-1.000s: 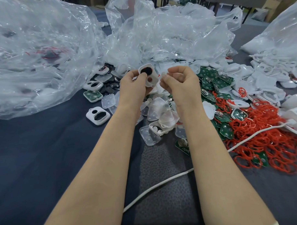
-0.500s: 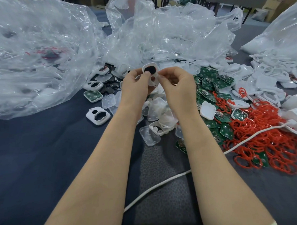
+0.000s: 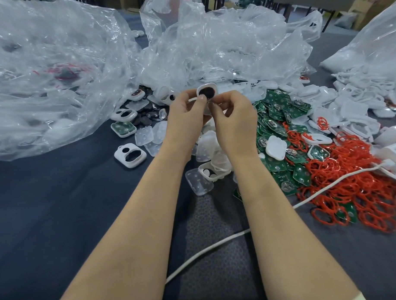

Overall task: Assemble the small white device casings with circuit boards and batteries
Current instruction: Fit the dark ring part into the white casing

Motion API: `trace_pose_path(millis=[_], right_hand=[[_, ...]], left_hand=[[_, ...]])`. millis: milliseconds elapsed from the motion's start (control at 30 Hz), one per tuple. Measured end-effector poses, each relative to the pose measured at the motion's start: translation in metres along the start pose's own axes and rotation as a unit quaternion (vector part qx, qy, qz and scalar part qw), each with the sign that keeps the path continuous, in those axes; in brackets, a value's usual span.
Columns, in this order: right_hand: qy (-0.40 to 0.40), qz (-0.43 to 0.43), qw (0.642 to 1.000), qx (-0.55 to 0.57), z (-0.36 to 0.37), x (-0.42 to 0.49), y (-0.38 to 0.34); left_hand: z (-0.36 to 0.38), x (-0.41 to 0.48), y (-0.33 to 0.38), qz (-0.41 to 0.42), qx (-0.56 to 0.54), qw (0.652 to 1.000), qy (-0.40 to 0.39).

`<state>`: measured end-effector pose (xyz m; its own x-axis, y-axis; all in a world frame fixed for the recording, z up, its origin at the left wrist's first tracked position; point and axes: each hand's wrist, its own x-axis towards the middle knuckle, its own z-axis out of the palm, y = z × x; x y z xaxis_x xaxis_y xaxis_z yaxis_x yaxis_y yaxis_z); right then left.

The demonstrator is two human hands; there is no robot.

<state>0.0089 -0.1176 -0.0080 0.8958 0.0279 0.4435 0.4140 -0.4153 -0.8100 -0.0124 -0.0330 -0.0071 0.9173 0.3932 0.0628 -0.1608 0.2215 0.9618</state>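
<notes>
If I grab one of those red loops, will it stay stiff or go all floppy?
Probably floppy: the red loops lie bent and squashed into odd shapes. They are likely very light, since each is just a thin strand. They look tangled in a heap, so pulling one may drag others along.

Worktop (image 3: 48, 211) covered in dark blue cloth. Large clear plastic bag (image 3: 50, 72) crumpled at left, second clear bag (image 3: 222, 43) at centre back, third bag (image 3: 373, 42) at right edge. White cable (image 3: 207, 250) runs diagonally across near side, reaching white plug block (image 3: 392, 152) at right; cardboard boxes (image 3: 371, 7) beyond, top right.
</notes>
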Motion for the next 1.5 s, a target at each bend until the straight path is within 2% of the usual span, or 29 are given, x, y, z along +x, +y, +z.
trace_pose_path(millis=[200,333,667,833,1000,1133,1200,1333,1433,1500], right_hand=[[0.000,0.092,0.991,0.094,-0.001,0.001,-0.001],[-0.024,0.167,0.968,0.186,-0.004,0.004,0.000],[-0.044,0.184,0.951,0.246,-0.003,0.005,-0.002],[-0.038,0.147,0.972,0.178,-0.004,0.005,-0.001],[-0.032,0.127,0.984,0.125,-0.003,0.005,0.001],[-0.094,0.139,0.977,0.129,-0.013,0.008,-0.002],[-0.095,0.136,0.980,0.107,-0.025,0.013,-0.001],[-0.024,0.123,0.992,0.008,-0.051,0.020,0.002],[-0.116,0.098,0.983,-0.102,-0.055,0.015,-0.002],[-0.214,0.092,0.954,-0.190,-0.050,0.012,-0.006]], left_hand=[[0.000,0.000,0.000,0.003,-0.016,1.000,-0.011],[-0.001,0.002,-0.002,0.003,-0.015,1.000,-0.019],[-0.002,0.001,-0.004,0.032,0.035,0.999,-0.014],[-0.002,0.003,-0.004,0.052,0.087,0.995,0.016],[-0.003,0.002,-0.005,0.054,0.102,0.993,0.012],[-0.009,0.006,-0.001,0.033,0.088,0.995,0.036],[-0.017,0.010,0.003,-0.001,0.047,0.995,0.083],[-0.030,0.016,0.012,-0.059,-0.107,0.980,0.156],[-0.029,0.015,0.012,-0.064,-0.107,0.980,0.155],[-0.026,0.014,0.010,-0.059,-0.079,0.985,0.145]])
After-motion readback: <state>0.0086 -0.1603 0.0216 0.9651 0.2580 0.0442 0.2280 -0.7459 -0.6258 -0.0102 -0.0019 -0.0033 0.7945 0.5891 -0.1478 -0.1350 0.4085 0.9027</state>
